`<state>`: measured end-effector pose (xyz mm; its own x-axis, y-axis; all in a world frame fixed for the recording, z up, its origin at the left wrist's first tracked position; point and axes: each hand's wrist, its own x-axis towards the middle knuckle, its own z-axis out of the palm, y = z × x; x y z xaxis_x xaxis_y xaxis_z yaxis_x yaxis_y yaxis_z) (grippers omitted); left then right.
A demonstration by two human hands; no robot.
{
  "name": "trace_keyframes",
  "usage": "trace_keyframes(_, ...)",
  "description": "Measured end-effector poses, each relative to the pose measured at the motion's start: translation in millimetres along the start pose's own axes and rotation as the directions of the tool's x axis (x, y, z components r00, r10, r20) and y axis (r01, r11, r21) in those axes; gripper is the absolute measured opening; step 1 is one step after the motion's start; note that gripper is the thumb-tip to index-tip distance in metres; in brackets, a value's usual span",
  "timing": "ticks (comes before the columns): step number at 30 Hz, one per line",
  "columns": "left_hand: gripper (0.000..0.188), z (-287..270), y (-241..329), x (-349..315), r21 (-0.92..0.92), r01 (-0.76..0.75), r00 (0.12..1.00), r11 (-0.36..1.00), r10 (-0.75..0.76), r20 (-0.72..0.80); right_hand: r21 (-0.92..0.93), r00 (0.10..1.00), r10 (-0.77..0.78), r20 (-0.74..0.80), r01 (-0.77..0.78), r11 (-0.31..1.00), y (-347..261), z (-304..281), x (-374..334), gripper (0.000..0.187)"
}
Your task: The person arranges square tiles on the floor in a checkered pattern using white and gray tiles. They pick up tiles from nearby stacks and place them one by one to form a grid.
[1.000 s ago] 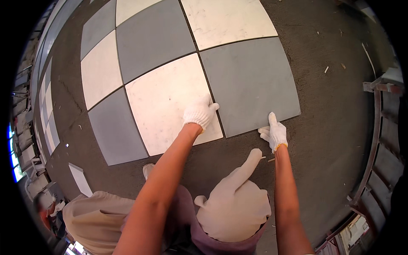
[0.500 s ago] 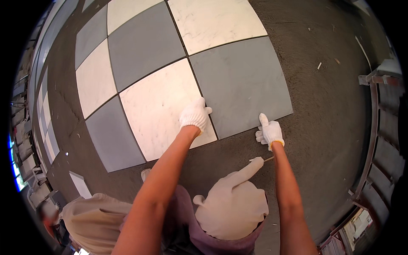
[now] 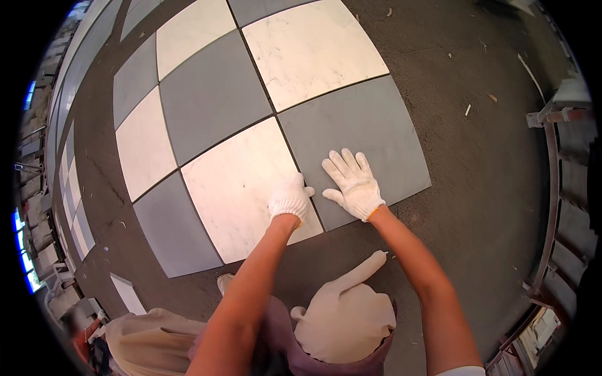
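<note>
Both my hands wear white knit gloves. Spread flat on the grey tile (image 3: 370,119), my right hand (image 3: 356,185) is open near that tile's front edge. My left hand (image 3: 292,195) is closed, resting at the seam between the white marble-look tile (image 3: 235,182) and the grey one. Its thumb points right, over the seam. The curled fingers are hidden, and I cannot make out what they hold, if anything. These tiles belong to a checkerboard of white and grey squares with narrow dark joints between them.
Bare dark floor (image 3: 489,207) with small scraps surrounds the tiles. A narrow white piece (image 3: 127,293) lies at lower left. Metal frames (image 3: 555,188) stand along the right. My knees, one in a beige cover (image 3: 345,319), are close below. Another person (image 3: 81,338) is at far lower left.
My right hand has left the grey tile's front edge, moved left and forward, and now lies flat on its surface. The left hand stays at the seam. The view has shifted slightly.
</note>
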<state>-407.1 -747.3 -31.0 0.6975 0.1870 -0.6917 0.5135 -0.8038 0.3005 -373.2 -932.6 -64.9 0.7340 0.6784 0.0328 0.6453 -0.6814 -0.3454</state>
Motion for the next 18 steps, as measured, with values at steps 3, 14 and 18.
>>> trace_keyframes(3,0.032,3.8,-8.0,1.2,-0.017,-0.022,0.998,1.0,0.021,-0.053,-0.073,0.987,0.129,-0.094,-0.136,0.988,26.4,6.8,38.1,0.063)
trace_keyframes(14,0.03,2.3,-5.5,3.7,-0.02,0.025,1.0,0.999,-0.026,-0.016,-0.142,0.85,0.525,0.051,-0.514,0.846,147.1,-49.1,112.4,0.061)
trace_keyframes(18,0.027,-0.3,0.1,5.1,-0.015,0.005,0.999,1.0,-0.005,-0.035,-0.242,0.792,0.537,-0.291,-0.603,0.76,132.2,-2.1,66.4,0.058)
